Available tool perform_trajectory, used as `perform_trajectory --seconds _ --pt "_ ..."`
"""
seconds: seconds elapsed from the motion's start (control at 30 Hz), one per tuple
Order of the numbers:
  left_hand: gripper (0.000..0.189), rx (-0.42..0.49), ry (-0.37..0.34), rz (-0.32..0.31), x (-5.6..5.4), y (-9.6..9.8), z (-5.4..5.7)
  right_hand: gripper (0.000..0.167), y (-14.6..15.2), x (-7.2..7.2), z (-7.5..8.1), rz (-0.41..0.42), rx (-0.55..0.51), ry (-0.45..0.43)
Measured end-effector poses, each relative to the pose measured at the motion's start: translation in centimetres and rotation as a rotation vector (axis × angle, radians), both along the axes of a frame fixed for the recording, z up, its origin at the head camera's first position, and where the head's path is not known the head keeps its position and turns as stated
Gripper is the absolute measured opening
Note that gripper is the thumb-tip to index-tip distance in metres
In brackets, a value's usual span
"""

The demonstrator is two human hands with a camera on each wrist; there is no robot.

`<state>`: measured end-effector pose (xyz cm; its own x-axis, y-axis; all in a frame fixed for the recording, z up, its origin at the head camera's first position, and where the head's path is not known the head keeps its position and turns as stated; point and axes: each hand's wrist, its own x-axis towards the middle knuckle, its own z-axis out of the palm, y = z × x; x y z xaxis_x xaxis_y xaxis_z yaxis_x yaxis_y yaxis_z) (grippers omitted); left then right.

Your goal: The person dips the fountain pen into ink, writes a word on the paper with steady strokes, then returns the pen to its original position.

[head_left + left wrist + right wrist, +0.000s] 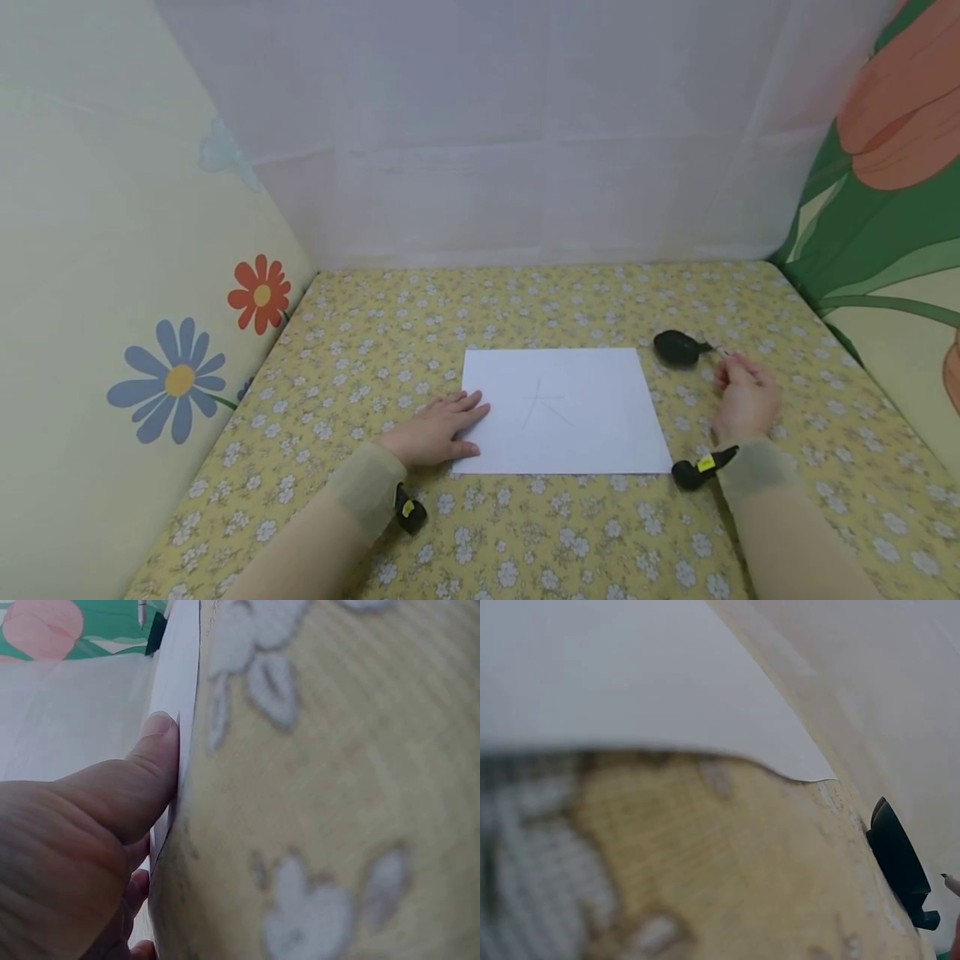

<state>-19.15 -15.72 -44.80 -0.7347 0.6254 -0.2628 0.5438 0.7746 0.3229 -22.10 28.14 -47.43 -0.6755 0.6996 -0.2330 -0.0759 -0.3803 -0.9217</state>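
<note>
A white sheet of paper [600, 425] lies on the flowered cloth, with thin grey strokes [542, 404] drawn left of its middle. My left hand [435, 429] rests at the sheet's left edge, fingertips and thumb on the paper. In the left wrist view its thumb [146, 765] lies along the paper's edge. Right of the sheet, my right hand [746, 396] pinches a slim pencil [722, 352], whose dark tip shows in the right wrist view. Close by the pencil tip lies a black oval object [677, 348] with a short tab.
Yellow cloth with white flowers [360, 333] covers the tabletop. A white curtain [525, 167] hangs along the back. Panels with printed flowers stand at both sides, the left panel [90, 267] and the right panel [892, 250]. Each wrist wears a black strap with a small camera.
</note>
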Motion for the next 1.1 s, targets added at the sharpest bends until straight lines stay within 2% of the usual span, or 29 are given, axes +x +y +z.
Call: perform_trajectory --seconds 0.13,0.4,0.8,1.1 --pt "0.071 0.004 -0.007 0.002 0.05 -0.03 0.07 0.040 0.06 -0.21 -0.38 0.041 0.032 -0.048" --pt "0.071 0.005 -0.005 -0.006 0.12 -0.06 0.13 0.041 -0.01 -0.37 -0.42 0.048 0.033 -0.107" --pt "0.070 0.010 0.005 -0.014 0.03 0.02 0.18 0.044 0.10 -0.40 -0.66 0.111 0.071 -0.143" --pt "0.071 0.005 0.007 -0.008 -0.07 0.02 -0.01 0.043 -0.18 -0.23 -0.24 0.144 0.165 -0.309"
